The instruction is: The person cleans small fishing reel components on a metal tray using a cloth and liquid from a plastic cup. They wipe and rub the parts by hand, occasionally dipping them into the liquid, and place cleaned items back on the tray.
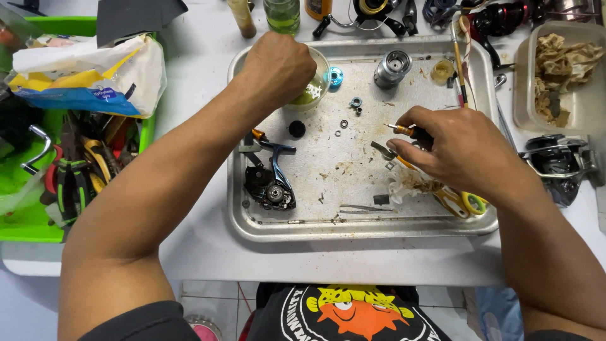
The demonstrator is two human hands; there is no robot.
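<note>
On the white tabletop (208,252) sits a big dented metal tray (252,221), and pretty much everything in play is inside it. Off to the left there's a green plastic bin (25,221) stuffed with pliers, to the right a clear tub of stained rags (562,63) and a dark assembled spinning reel (558,161).

Biggest thing on the tray is the black-and-blue stripped fishing reel body (271,183), lying on its side near the lower left corner, nobody touching it. Looks stiff and fairly hefty for its size, probably greasy, so I'd grab it by the foot or stem rather than the oily gear housing.

Next, the small clear plastic cup of yellowish liquid (312,91) at the tray's top left. The left hand (278,66) is closed in a loose fist right over it, fingers down inside; can't tell what it's pinching. That cup looks light and tippy, easy to knock over.

The right hand (454,148) is clamped on a slim orange-handled screwdriver (404,130), its fingertips also on a small grey metal part (382,150) at mid-tray. Hands are well apart.

Then the silver spool (391,68), a blue round cap (335,77), a black knob (297,129), and tiny washers and rings (344,124) scattered loose. Those are slick, easy-to-lose bits, tweezers territory.
</note>
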